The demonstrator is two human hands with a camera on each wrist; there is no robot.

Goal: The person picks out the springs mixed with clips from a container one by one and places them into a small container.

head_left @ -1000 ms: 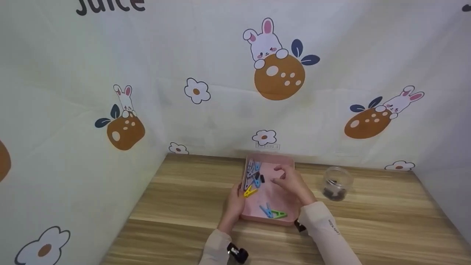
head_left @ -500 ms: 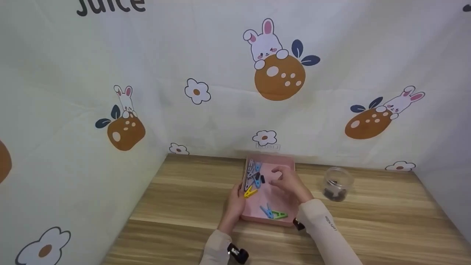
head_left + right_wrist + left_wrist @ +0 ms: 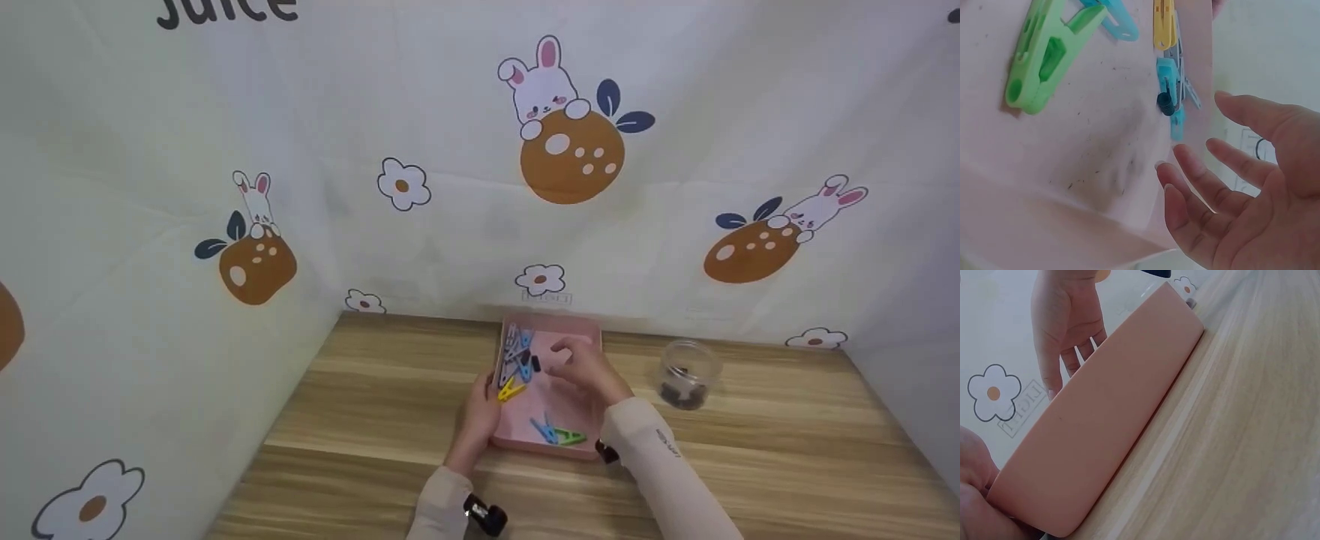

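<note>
A shallow pink tray (image 3: 541, 409) holds several clothespins and small dark cylinders. My left hand (image 3: 480, 414) grips its left side; the left wrist view shows the fingers (image 3: 979, 467) at the wall's edge. Over the tray's right half hovers my right hand (image 3: 589, 369), thumb and fingers apart and lightly bent, holding nothing. Blue and grey clothespins (image 3: 517, 349) bunch along the left wall, with a black cylinder (image 3: 1166, 104) by a blue one. A yellow clothespin (image 3: 511, 389) lies below them. Near the front wall, a green clothespin (image 3: 568, 436) touches a blue clothespin (image 3: 544, 430).
To the right of the tray, a clear round jar (image 3: 688, 375) stands on the wooden table (image 3: 375, 405) with dark pieces at its bottom. A printed cloth backdrop (image 3: 450, 240) rises behind the tray and at both sides. Dark specks dot the tray floor.
My right hand has shifted slightly left over the tray, its forearm following. The left hand, tray, clothespins and jar stay where they were.
</note>
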